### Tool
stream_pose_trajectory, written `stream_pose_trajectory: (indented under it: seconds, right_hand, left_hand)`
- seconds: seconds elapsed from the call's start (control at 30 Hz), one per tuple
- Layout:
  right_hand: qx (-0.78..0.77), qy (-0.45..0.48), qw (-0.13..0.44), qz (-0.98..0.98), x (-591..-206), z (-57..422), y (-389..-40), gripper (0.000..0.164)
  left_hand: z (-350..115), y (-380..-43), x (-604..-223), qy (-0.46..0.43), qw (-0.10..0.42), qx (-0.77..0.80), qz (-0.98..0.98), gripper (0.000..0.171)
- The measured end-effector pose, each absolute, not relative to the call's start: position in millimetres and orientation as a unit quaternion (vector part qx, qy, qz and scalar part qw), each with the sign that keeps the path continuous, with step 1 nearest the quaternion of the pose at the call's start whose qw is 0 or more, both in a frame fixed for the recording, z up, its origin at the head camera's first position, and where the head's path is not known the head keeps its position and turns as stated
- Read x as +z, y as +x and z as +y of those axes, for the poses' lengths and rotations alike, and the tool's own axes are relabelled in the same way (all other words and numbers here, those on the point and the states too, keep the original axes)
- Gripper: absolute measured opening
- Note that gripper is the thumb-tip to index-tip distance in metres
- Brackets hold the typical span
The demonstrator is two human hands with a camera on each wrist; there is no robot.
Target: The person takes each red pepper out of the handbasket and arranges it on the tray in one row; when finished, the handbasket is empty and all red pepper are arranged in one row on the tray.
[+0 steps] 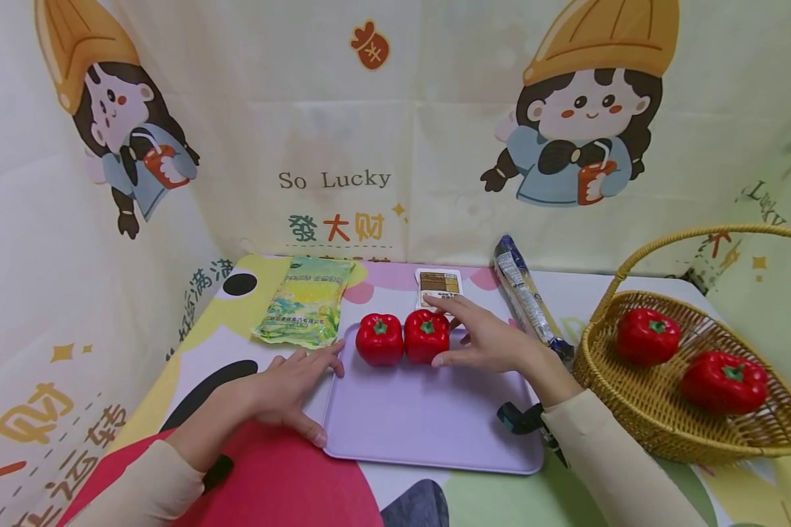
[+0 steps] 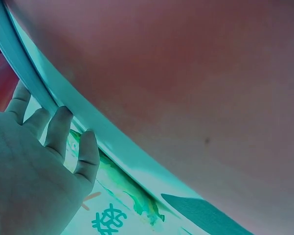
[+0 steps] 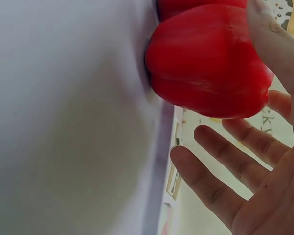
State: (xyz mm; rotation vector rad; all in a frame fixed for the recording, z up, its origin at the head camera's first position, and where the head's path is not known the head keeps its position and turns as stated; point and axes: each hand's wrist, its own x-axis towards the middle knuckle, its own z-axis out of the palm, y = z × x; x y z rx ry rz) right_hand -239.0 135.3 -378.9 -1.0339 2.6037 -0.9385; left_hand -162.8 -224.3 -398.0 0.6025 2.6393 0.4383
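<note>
Two red bell peppers stand side by side at the back of a lilac tray (image 1: 428, 421), green stems up. My right hand (image 1: 484, 340) is at the right pepper (image 1: 426, 337), thumb in front and fingers behind. In the right wrist view those fingers (image 3: 235, 166) are spread and fairly straight beside the pepper (image 3: 205, 61), the thumb close along its top. The left pepper (image 1: 379, 340) sits against its neighbour. My left hand (image 1: 286, 391) rests spread along the tray's left edge, thumb at the near corner and fingertips by the far end.
A wicker basket (image 1: 639, 417) with a tall handle holds two more red peppers (image 1: 647, 337) on the right. Behind the tray lie a green-yellow packet (image 1: 308, 300), a small brown-white packet (image 1: 438, 282) and a long blue-ended packet (image 1: 527, 293). A printed cloth wall (image 1: 448, 197) stands at the back.
</note>
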Motion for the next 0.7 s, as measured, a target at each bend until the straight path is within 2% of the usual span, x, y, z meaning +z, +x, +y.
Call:
stream_pose_trajectory:
  seconds: [0.7]
  right_hand:
    - [-0.291,-0.352,0.067,0.887,-362.2,171.8,-225.8,0.095]
  left_hand:
    - [-226.2,-163.4,-398.2,0.235,0.189,0.165,0.939,0.087]
